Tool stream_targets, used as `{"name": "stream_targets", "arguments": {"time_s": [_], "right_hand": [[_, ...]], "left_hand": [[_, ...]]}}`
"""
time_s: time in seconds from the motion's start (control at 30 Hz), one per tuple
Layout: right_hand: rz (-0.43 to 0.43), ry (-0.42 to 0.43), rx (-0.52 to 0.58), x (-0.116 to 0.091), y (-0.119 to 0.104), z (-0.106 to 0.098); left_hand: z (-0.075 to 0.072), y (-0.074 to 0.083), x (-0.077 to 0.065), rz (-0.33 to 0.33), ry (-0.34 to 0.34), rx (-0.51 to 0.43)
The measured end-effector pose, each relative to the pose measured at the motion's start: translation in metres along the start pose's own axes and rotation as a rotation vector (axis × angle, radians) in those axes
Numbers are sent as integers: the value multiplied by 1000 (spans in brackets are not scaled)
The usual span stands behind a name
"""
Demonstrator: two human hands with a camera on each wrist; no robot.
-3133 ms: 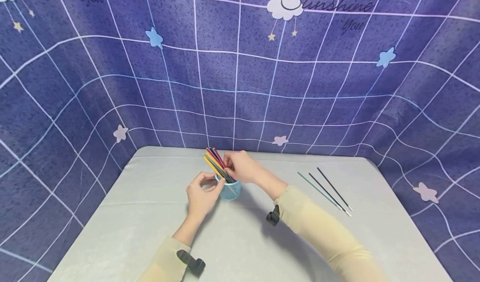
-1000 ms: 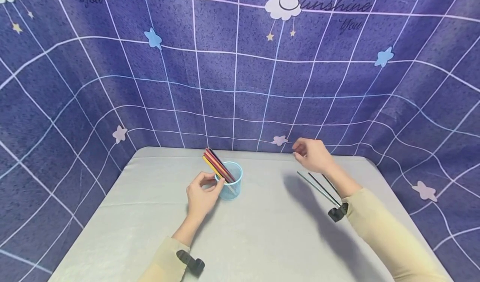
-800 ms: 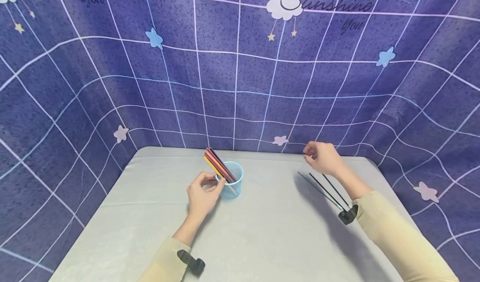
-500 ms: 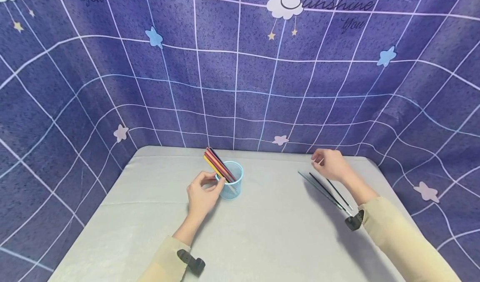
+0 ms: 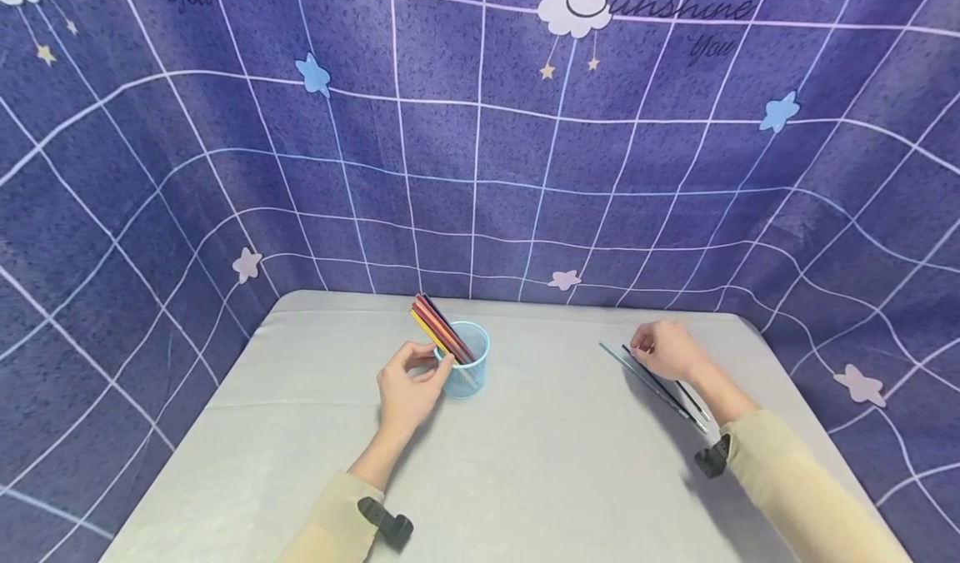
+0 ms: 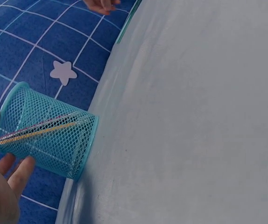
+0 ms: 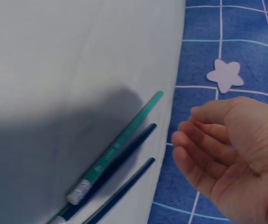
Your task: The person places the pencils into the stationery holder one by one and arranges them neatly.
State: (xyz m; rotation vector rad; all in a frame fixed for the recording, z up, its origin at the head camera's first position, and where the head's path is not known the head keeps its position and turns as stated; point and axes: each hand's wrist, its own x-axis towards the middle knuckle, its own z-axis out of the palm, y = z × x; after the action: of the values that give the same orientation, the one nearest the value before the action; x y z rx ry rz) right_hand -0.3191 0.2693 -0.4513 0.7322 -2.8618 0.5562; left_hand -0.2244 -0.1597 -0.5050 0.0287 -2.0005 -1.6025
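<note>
My left hand (image 5: pixel 402 388) grips the rim of a light blue mesh cup (image 5: pixel 465 382), thumb and fingers set on its edge — the cup stands on the pale tabletop (image 5: pixel 510 471) just left of the frame's centre. Inside it, a bundle of coloured sticks (image 5: pixel 429 327), yellow, red and dark ones among them, leans toward the upper left, against the side where I hold it.

My right hand (image 5: pixel 667 351) is well apart from the left, toward the right of the frame, its fingers loosely bent and nothing between them. It hangs over three slim sticks on the table: a teal stick (image 7: pixel 117 147) and two dark blue sticks (image 7: pixel 119 192), all with pale ends. In the right wrist view my fingertips stand clear of them, near their far tips, and a broad shadow falls across the cloth.

I wear beige sleeves (image 5: pixel 813 492), with a black device (image 5: pixel 712 456) at each cuff. Behind the table — filling the upper part of the frame — hangs a purple-blue curtain (image 5: pixel 438 159) with a pale grid, stars and a white cloud (image 5: pixel 574 5) beside the word "Sunshine".
</note>
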Motion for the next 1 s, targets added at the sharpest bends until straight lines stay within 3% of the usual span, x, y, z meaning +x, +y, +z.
{"name": "stream_targets", "arguments": {"time_s": [0.47,0.77,1.0], "right_hand": [[13,-104,-57,-11,3,20],[61,-68,-114,-15,2,26],[21,-67,-86,-5,0,23]], "left_hand": [[0,0,1,11,0,-9],[-1,-2,0,18,-12,33],[0,-4,1,30,-10,38]]}}
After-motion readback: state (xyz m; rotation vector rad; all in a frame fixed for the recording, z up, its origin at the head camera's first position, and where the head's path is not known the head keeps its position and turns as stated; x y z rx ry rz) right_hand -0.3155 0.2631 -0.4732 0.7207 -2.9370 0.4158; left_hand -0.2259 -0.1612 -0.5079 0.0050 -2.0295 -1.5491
